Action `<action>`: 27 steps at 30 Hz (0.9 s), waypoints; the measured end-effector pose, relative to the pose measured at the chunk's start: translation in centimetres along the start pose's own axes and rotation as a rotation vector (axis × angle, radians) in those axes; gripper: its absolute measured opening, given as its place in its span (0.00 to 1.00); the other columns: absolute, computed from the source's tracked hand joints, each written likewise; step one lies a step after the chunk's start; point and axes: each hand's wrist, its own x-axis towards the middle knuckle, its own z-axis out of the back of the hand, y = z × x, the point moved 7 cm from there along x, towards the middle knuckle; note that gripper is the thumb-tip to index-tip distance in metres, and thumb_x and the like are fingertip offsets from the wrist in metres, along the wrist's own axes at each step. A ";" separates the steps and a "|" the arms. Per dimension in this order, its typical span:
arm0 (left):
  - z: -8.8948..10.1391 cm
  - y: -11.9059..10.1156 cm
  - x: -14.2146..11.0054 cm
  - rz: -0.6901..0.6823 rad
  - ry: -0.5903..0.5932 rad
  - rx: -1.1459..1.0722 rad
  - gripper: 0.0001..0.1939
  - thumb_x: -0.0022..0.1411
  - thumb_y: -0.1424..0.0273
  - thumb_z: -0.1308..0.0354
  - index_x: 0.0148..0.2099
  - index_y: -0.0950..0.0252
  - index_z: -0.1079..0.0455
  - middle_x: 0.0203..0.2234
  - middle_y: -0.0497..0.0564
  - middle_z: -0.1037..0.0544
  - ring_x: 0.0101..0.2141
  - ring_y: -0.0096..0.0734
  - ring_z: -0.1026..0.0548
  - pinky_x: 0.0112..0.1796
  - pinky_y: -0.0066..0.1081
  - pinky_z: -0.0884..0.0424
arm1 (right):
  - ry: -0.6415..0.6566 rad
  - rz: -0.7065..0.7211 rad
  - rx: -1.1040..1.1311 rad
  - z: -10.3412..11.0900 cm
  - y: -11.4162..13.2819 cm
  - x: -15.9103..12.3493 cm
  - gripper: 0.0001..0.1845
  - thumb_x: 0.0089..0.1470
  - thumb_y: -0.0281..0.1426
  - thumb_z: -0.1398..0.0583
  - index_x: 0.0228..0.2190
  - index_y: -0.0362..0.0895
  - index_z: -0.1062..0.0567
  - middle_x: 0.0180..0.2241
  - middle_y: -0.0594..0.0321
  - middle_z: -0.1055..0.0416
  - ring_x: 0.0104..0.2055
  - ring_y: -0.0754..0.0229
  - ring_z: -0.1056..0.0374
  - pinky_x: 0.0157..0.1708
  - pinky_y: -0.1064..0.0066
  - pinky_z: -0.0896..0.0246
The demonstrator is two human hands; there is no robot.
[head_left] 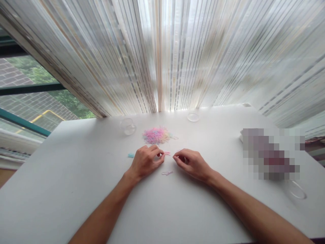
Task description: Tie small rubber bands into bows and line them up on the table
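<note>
My left hand [148, 160] is closed in a pinch, thumb and forefinger at the near end of a small pink plastic pin [167, 153] that looks like a stitch marker. Facing it across a small gap, my right hand [191, 163] is also pinched; whatever its fingertips hold is too small to make out. On the table between the wrists lie pale purple pins [167, 173], shaped like little safety pins. A small teal bunch [131, 155] rests left of my left hand. Beyond both hands is a heap of pastel pins [156, 135], mostly pink with blue and yellow.
A clear round container [128, 126] stands at the back left of the white table [63, 183]. A clear round lid [193, 117] lies near the back edge. On the right is a blurred-out object [269, 154] with a clear loop [297, 189]. Striped curtains [162, 67] hang behind.
</note>
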 end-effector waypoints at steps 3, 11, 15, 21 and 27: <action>0.5 0.4 -0.1 0.021 0.011 -0.012 0.06 0.63 0.70 0.39 0.34 0.62 0.22 0.27 0.47 0.20 0.24 0.28 0.29 0.30 0.30 0.37 | 0.005 -0.001 0.005 0.0 0.0 0.0 0.09 0.63 0.30 0.43 0.33 0.43 0.23 0.26 0.63 0.27 0.25 0.65 0.36 0.28 0.74 0.38; 2.0 0.7 -0.5 0.032 0.219 -0.252 0.06 0.64 0.72 0.42 0.37 0.61 0.23 0.30 0.46 0.21 0.26 0.24 0.27 0.28 0.24 0.35 | 0.027 0.017 -0.022 -0.1 0.4 0.0 0.09 0.62 0.29 0.43 0.33 0.43 0.23 0.25 0.64 0.29 0.24 0.65 0.37 0.28 0.74 0.40; 1.4 -0.4 -2.4 -0.022 0.307 -0.359 0.06 0.62 0.71 0.39 0.42 0.61 0.23 0.33 0.48 0.22 0.31 0.28 0.24 0.33 0.26 0.31 | 0.121 0.107 -0.057 -0.7 1.4 -0.3 0.07 0.60 0.26 0.42 0.32 0.43 0.24 0.25 0.64 0.31 0.27 0.64 0.37 0.29 0.73 0.40; 0.3 -0.6 -4.0 0.002 0.341 -0.376 0.07 0.63 0.70 0.38 0.44 0.60 0.22 0.34 0.49 0.22 0.30 0.28 0.25 0.33 0.26 0.30 | 0.287 0.138 -0.123 -2.2 2.1 -1.3 0.06 0.57 0.25 0.41 0.35 0.44 0.24 0.28 0.62 0.29 0.30 0.61 0.36 0.31 0.71 0.40; 0.2 -0.9 -4.0 -0.056 0.254 -0.345 0.06 0.65 0.71 0.41 0.40 0.60 0.21 0.33 0.48 0.23 0.26 0.24 0.27 0.30 0.25 0.32 | 0.311 0.140 -0.149 -2.7 2.5 -1.3 0.05 0.59 0.25 0.42 0.33 0.44 0.25 0.28 0.62 0.29 0.30 0.60 0.37 0.31 0.69 0.41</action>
